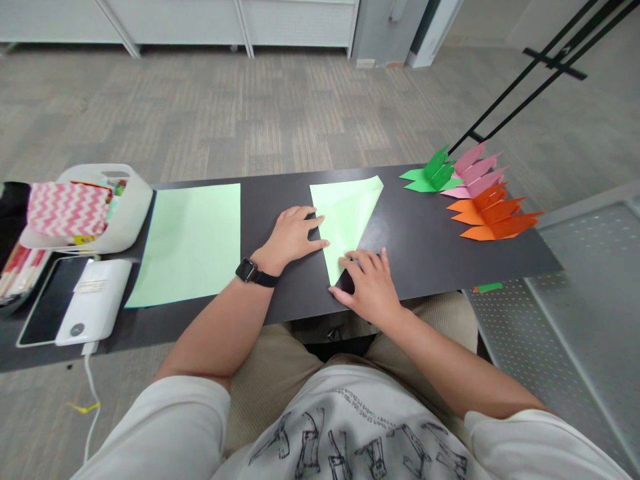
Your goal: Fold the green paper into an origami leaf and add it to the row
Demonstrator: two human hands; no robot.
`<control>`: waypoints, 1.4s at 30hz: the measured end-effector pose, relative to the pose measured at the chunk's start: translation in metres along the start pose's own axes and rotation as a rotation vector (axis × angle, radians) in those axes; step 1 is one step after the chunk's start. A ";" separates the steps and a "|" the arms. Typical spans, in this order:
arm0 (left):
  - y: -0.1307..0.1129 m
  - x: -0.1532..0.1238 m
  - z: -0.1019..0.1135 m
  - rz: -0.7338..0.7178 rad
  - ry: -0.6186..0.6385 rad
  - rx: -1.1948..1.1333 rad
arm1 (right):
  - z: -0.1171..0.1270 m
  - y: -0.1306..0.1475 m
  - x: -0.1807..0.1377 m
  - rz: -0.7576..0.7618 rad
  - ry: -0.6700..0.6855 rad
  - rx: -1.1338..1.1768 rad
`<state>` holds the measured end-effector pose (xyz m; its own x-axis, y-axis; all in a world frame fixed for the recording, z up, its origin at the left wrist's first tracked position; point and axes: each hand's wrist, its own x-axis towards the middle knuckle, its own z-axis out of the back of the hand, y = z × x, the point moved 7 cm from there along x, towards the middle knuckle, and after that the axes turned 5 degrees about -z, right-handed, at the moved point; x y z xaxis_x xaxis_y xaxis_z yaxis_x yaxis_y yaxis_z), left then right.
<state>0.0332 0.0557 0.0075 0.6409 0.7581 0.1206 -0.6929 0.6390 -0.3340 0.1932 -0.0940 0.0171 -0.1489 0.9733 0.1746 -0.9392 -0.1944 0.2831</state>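
A light green sheet of paper (341,215), folded over along a slant, lies on the dark table in front of me. My left hand (295,235) rests at its left edge with the fingers spread and the fingertips on the paper. At the lower corner, my right hand (369,283) touches the paper with thumb and fingers apart. The sheet's upper right corner lifts a little off the table. Left of my left hand lies a stack of flat light green paper (193,240).
Folded paper pieces in green (434,173), pink (477,170) and orange (493,213) stand at the table's right end. On the left are a white basket (135,200), a phone (47,303) and a white power bank (95,300) with a cable. A black metal frame (555,63) rises behind.
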 end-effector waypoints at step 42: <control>-0.003 -0.002 0.002 -0.013 -0.018 0.010 | 0.001 -0.014 0.012 0.062 -0.048 0.028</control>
<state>0.0331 0.0530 0.0102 0.6439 0.7518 0.1421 -0.6878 0.6502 -0.3228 0.2049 -0.0796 0.0166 -0.1910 0.9524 0.2378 -0.9196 -0.2583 0.2960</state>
